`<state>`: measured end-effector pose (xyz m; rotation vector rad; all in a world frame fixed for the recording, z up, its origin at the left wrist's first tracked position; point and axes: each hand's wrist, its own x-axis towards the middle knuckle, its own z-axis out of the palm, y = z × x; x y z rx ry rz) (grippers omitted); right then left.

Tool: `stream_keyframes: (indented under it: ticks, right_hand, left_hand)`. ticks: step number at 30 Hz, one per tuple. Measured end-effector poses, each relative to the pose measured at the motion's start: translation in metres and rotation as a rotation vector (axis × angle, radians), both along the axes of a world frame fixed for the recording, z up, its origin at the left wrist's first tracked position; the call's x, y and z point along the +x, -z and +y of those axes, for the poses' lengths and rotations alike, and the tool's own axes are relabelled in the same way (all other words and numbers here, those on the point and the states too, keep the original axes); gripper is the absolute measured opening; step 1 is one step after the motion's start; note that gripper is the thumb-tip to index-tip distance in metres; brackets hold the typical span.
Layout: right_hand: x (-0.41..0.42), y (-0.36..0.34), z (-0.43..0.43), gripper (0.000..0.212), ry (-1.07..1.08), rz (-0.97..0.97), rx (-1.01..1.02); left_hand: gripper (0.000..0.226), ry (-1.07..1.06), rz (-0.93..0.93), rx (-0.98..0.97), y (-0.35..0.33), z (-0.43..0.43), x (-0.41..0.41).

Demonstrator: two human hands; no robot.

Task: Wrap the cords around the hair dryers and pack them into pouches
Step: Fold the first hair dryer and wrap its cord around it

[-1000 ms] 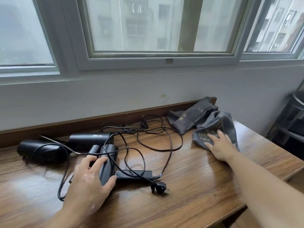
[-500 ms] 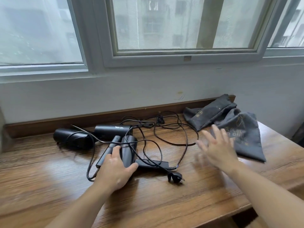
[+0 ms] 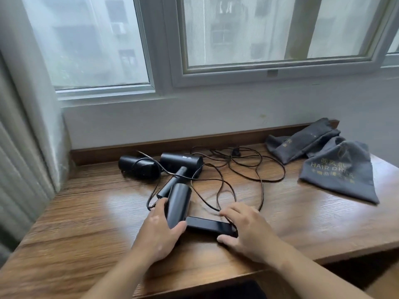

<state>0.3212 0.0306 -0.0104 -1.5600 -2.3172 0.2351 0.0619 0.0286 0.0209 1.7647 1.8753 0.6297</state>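
The left hand (image 3: 156,231) grips the barrel of the near dryer (image 3: 179,201), fingers (image 3: 159,205) curled on its 9 o'clock side and thumb pressed on the near side. The right hand (image 3: 246,231) holds the end of that dryer's handle (image 3: 207,225), fingers curled over it with the thumb beneath. Two more dryers (image 3: 181,164) lie at 12 o'clock from it on the table (image 3: 86,212), with loose cords (image 3: 261,180) tangled across them. Grey pouches (image 3: 336,171) lie at 2 o'clock, well apart.
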Motion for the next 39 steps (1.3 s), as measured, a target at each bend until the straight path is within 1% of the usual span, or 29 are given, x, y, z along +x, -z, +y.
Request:
stream_keyframes:
  ticks: [3, 6, 9, 11, 14, 17, 19, 22, 24, 25, 26, 28, 29, 30, 32, 33, 35, 37, 38, 39]
  right_hand:
    - [-0.001, 0.003, -0.017, 0.061, -0.050, -0.026, -0.015]
    - [0.005, 0.004, -0.025, 0.061, -0.066, -0.058, -0.036]
    - [0.016, 0.002, -0.020, 0.066, -0.076, -0.101, -0.028]
    - [0.026, 0.004, -0.009, 0.073, -0.064, -0.174, -0.002]
    - [0.044, 0.004, 0.014, 0.085, -0.002, -0.252, 0.004]
    - [0.052, -0.001, 0.034, 0.085, 0.065, -0.302, -0.022]
    - [0.054, -0.001, 0.044, 0.093, 0.102, -0.338, -0.036]
    - [0.060, 0.004, 0.061, 0.111, 0.199, -0.320, -0.010]
    - [0.064, 0.003, 0.072, 0.115, 0.258, -0.300, -0.016]
    - [0.064, 0.001, 0.075, 0.112, 0.273, -0.308, -0.035]
    - [0.061, -0.003, 0.077, 0.102, 0.279, -0.333, -0.056]
    - [0.050, -0.009, 0.074, 0.068, 0.269, -0.385, -0.059]
    - [0.044, -0.009, 0.071, 0.054, 0.233, -0.390, -0.016]
    - [0.037, -0.009, 0.067, 0.045, 0.161, -0.386, 0.041]
    - [0.023, -0.005, 0.054, 0.034, -0.006, -0.359, 0.117]
    - [0.017, -0.002, 0.049, 0.028, -0.042, -0.333, 0.135]
    - [0.008, 0.003, 0.043, 0.021, -0.043, -0.269, 0.157]
    - [0.003, 0.005, 0.039, 0.019, -0.057, -0.240, 0.217]
    - [0.001, 0.006, 0.037, 0.019, -0.070, -0.230, 0.231]
    - [0.000, 0.008, 0.034, 0.019, -0.084, -0.219, 0.219]
  left_hand:
    - [0.085, -0.007, 0.006, -0.019, 0.001, -0.014, -0.020]
    - [0.080, -0.018, 0.012, -0.031, 0.002, -0.025, -0.043]
    - [0.078, -0.051, 0.008, -0.058, 0.000, -0.030, -0.072]
    - [0.079, -0.064, 0.021, -0.067, 0.000, -0.031, -0.089]
    - [0.081, -0.099, 0.046, -0.071, 0.000, -0.033, -0.107]
    - [0.082, -0.129, 0.081, -0.055, 0.000, -0.031, -0.120]
    - [0.082, -0.129, 0.101, -0.058, -0.002, -0.027, -0.128]
    - [0.081, -0.120, 0.122, -0.079, -0.006, -0.023, -0.140]
    - [0.080, -0.110, 0.127, -0.092, -0.009, -0.020, -0.147]
    - [0.080, -0.109, 0.128, -0.091, -0.010, -0.018, -0.151]
    - [0.081, -0.113, 0.137, -0.089, -0.010, -0.016, -0.153]
    - [0.081, -0.128, 0.174, -0.091, -0.010, -0.013, -0.154]
    - [0.082, -0.135, 0.198, -0.090, -0.009, -0.011, -0.153]
    - [0.082, -0.145, 0.215, -0.086, -0.008, -0.009, -0.150]
    - [0.082, -0.162, 0.233, -0.053, -0.005, -0.008, -0.145]
    - [0.082, -0.173, 0.239, -0.030, -0.003, -0.008, -0.142]
    - [0.080, -0.196, 0.264, 0.026, -0.002, -0.009, -0.132]
    - [0.073, -0.210, 0.375, 0.112, 0.000, -0.015, -0.116]
    - [0.067, -0.195, 0.429, 0.189, 0.003, -0.020, -0.107]
    - [0.059, -0.152, 0.444, 0.289, 0.006, -0.025, -0.098]
